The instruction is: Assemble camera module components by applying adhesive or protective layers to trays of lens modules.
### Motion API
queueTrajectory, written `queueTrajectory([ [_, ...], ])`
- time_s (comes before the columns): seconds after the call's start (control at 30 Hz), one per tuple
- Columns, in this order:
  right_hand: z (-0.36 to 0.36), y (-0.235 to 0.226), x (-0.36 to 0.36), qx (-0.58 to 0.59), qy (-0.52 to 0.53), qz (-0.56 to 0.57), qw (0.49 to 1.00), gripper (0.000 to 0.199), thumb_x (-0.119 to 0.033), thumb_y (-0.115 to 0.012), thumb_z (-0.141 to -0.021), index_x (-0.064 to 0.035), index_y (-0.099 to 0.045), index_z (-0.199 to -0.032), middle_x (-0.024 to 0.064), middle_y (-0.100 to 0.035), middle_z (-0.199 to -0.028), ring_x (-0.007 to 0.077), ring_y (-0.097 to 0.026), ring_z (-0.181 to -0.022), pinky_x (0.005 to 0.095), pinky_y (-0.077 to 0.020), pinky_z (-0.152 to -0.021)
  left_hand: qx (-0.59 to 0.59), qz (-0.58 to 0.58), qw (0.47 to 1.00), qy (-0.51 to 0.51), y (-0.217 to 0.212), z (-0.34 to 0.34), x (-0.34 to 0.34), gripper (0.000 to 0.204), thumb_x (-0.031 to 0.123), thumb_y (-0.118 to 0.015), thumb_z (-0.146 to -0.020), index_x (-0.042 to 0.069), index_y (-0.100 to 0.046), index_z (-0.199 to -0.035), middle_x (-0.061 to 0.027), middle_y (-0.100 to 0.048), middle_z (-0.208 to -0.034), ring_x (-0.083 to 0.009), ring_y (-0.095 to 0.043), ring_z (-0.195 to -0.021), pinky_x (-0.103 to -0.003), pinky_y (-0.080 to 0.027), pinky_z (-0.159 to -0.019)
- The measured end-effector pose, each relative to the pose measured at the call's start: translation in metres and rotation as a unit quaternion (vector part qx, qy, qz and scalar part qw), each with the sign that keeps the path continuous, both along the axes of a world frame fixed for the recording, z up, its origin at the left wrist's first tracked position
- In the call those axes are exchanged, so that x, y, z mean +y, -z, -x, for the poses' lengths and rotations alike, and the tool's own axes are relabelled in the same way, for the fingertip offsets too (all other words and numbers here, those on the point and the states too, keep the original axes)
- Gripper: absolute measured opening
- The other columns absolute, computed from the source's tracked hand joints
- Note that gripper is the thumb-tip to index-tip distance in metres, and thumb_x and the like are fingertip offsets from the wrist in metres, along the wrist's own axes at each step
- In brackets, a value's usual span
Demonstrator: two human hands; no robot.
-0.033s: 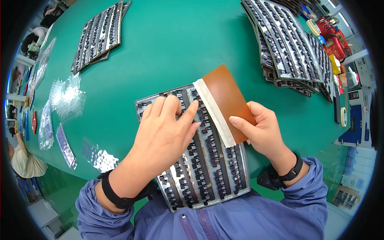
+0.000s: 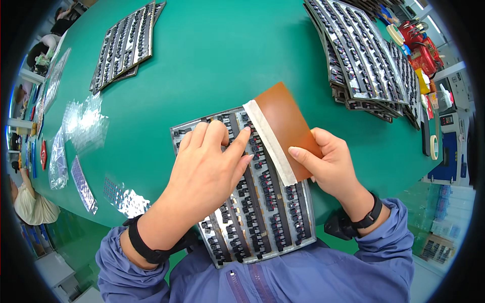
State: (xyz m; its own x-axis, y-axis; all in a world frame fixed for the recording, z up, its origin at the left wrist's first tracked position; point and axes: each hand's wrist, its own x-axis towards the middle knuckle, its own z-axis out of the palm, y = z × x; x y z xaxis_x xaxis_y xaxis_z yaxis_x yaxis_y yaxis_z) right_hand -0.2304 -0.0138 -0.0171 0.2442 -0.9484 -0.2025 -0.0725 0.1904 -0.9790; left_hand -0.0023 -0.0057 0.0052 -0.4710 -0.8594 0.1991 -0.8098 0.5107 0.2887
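Observation:
A flat tray (image 2: pixel 275 222) with rows of small black parts lies tilted in front of me, its near edge against my jacket. Across its upper rows lies my left hand (image 2: pixel 204 156), index fingertip touching the small parts and thumb held apart from it. Some fingers are curled, and I see nothing held in them. My right hand (image 2: pixel 326 161) pinches an orange-brown sheet (image 2: pixel 283 118) by its right side, thumb on top. Pale tape (image 2: pixel 270 144) runs along the sheet's left edge, just over the tray's right rows. The sheet covers the tray's upper right corner.
Similar trays are stacked at the far right (image 2: pixel 361 55) and far left (image 2: pixel 126 45) of the green table (image 2: pixel 222 60). Clear plastic film (image 2: pixel 86 123) and a dotted strip (image 2: pixel 83 184) lie at the left. A tape roll (image 2: pixel 433 147) sits by the right edge. Other people are beyond the left edge.
The orange-brown sheet and my right hand have shifted very slightly left. My left hand and the tray stay in place.

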Motion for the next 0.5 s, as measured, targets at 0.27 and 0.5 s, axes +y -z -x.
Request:
queueTrajectory([
  [0.27, -0.0019, 0.0010, -0.0004, 0.022, -0.004, 0.008, 1.000, 0.015, -0.009, -0.065, -0.090, 0.0030, -0.063, -0.098, 0.0015, -0.066, -0.085, 0.0031, -0.056, -0.076, 0.0218, -0.0472, -0.063, 0.011, 0.006, 1.000, -0.016, -0.0004, -0.0004, -0.0041, 0.041, 0.016, -0.068, -0.082, 0.005, -0.062, -0.121, -0.0080, -0.045, -0.088, -0.0240, -0.047, -0.083, -0.037, -0.041, -0.075],
  [0.5, 0.0040, 0.0067, -0.0017, 0.079, -0.024, 0.038, 0.996, 0.016, -0.011, -0.065, -0.090, 0.0019, -0.063, -0.099, 0.0007, -0.065, -0.081, 0.0024, -0.055, -0.068, 0.0199, -0.0443, -0.056, -0.014, 0.010, 1.000, -0.023, 0.0008, -0.0001, -0.0064, 0.041, 0.017, -0.068, -0.083, 0.005, -0.061, -0.121, -0.0089, -0.045, -0.089, -0.0248, -0.046, -0.084, -0.036, -0.041, -0.076],
])
